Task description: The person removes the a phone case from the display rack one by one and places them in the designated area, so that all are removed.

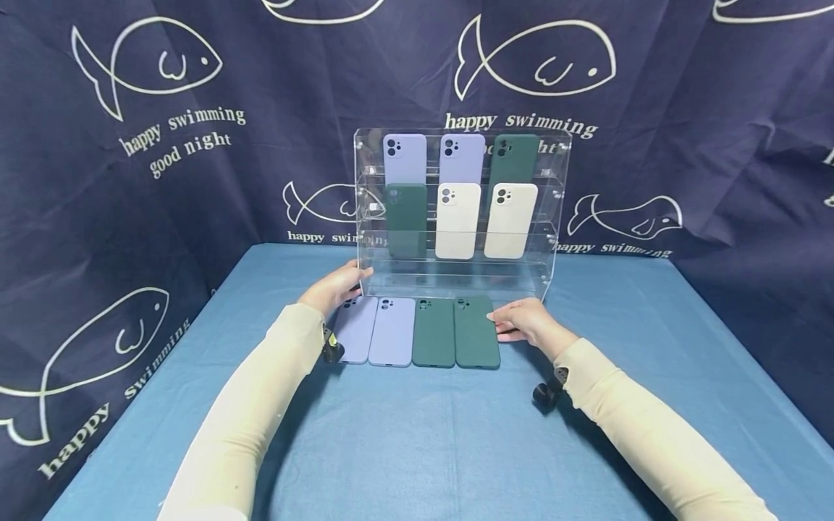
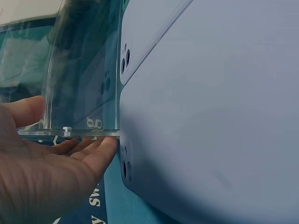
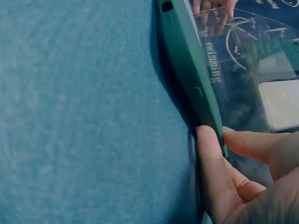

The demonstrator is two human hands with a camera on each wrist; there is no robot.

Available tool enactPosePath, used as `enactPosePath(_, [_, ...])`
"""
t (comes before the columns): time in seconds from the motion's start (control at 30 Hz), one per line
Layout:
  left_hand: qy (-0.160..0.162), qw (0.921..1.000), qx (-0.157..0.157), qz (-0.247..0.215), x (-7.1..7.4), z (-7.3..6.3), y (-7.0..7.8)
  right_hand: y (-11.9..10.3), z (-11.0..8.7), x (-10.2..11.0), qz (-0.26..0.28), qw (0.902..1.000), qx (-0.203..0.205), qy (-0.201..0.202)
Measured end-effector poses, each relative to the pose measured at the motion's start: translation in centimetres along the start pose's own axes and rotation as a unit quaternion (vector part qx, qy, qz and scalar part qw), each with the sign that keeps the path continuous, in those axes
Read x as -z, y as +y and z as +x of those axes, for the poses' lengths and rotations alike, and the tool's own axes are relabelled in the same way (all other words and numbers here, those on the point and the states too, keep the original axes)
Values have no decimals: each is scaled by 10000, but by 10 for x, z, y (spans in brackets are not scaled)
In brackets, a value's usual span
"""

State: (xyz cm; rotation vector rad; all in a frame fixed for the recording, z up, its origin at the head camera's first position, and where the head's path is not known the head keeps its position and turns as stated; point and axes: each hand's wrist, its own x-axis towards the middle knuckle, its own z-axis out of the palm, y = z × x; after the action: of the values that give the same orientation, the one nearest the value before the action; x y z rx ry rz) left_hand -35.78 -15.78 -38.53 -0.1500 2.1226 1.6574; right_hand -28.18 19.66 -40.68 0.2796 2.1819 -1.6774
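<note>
My left hand (image 1: 335,286) grips the lower left side panel of a clear acrylic display stand (image 1: 456,282). In the left wrist view, the thumb of the left hand (image 2: 56,163) lies on one side of the panel and the fingers on the other. My right hand (image 1: 529,322) pinches the right edge of the rightmost green phone case (image 1: 477,336). Thumb and finger sit on opposite faces of that green case (image 3: 189,60) in the right wrist view. To its left lie another green phone case (image 1: 434,336) and two lilac phone cases (image 1: 392,336), side by side before the stand.
On the stand's upper tier are two lilac cases (image 1: 461,163) and a green case (image 1: 517,155). Below them stand a green case (image 1: 407,224) and two white cases (image 1: 457,224). Blue cloth (image 1: 417,449) covers the table, and a navy fish-print curtain (image 1: 313,87) hangs behind.
</note>
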Motion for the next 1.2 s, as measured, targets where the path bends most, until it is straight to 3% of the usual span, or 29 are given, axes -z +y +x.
enactPosePath(0.13, [18,9999,-55,141,3,15,-7,0,1,3,-9,10000,37,-66])
enactPosePath(0.47, [29,9997,87,-214,-1,-4,4,0,0,1,36,9999,148,57])
enactPosePath(1.2, [7,9998,-98,-155,-5,-6,2,4,-5,2,427,9990,146,-19])
